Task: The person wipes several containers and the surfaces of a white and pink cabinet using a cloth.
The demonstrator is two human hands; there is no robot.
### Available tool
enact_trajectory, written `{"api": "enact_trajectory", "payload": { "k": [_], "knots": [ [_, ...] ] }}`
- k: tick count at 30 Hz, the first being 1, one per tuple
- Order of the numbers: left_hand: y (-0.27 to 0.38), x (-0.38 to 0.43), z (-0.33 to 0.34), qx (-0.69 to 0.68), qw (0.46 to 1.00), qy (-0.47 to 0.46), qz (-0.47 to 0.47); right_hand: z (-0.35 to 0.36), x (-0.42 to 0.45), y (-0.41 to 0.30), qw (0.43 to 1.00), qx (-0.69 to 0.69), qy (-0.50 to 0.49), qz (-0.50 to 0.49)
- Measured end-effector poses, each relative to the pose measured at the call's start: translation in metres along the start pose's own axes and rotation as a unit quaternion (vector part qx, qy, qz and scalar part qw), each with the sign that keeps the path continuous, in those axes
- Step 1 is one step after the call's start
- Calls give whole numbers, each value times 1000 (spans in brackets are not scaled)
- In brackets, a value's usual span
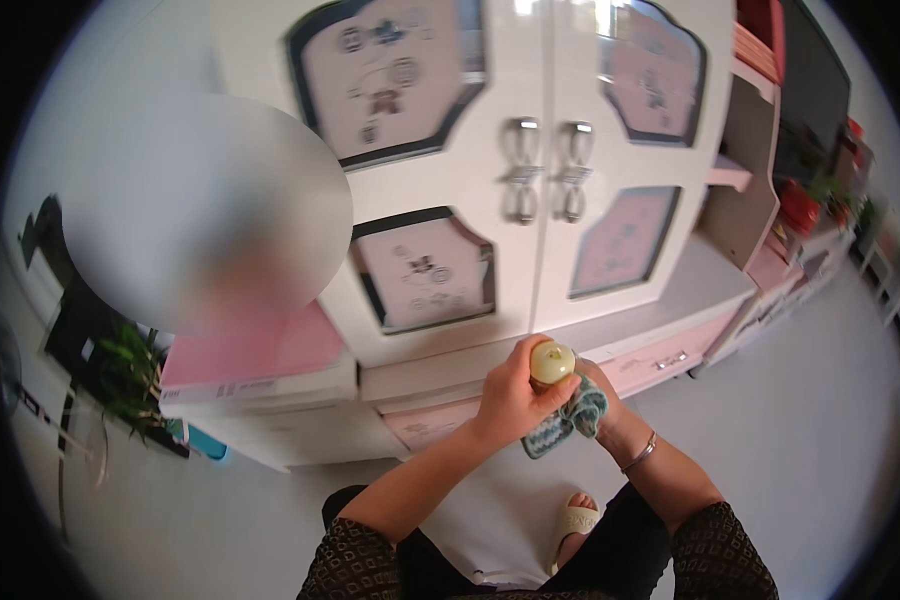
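Both of my hands meet in front of a white cabinet with pink panels. My left hand (pixel 508 396) is closed around a pale yellow-green rounded object (pixel 553 362) that looks like a lid or a fruit; which one I cannot tell. Against its other side is my right hand (pixel 596 390), partly hidden behind the object and a cloth. A striped green, grey and white knitted cloth (pixel 586 405) lies bunched at the right fingers and hangs below the hands. The right wrist wears a metal bangle.
Tall cabinet doors (pixel 544 247) with silver handles (pixel 523 171) stand ahead. A low pink-topped unit (pixel 255 349) is at left, near a green plant (pixel 131 375). Open shelves (pixel 739 169) and a pink drawer (pixel 660 356) are at right. A round blur covers part of the upper left.
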State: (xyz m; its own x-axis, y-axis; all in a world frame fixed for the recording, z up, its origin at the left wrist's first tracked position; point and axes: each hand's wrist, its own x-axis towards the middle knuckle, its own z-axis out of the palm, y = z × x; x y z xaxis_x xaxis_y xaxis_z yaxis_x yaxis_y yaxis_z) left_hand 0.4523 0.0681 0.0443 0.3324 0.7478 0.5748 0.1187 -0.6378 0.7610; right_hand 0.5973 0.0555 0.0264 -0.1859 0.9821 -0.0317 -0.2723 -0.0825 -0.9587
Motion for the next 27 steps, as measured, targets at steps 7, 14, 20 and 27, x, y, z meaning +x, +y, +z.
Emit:
{"api": "enact_trajectory", "payload": {
  "k": [7, 14, 20, 27],
  "knots": [
    [6, -21, -80, 53, 998, 2, -31, 70, 18, -26, 986, -52, 73, -139],
    [-16, -43, -120, 221, 973, -45, -47, 124, 18, -13, 854, -387, -31, -345],
    [-15, -41, -155, -44, 993, 91, -55, 146, 42, -6, 985, -93, 26, -140],
    [-10, -46, -208, -143, 977, 132, -89, 189, 52, 11, 983, -130, -107, -67]
  ]
}}
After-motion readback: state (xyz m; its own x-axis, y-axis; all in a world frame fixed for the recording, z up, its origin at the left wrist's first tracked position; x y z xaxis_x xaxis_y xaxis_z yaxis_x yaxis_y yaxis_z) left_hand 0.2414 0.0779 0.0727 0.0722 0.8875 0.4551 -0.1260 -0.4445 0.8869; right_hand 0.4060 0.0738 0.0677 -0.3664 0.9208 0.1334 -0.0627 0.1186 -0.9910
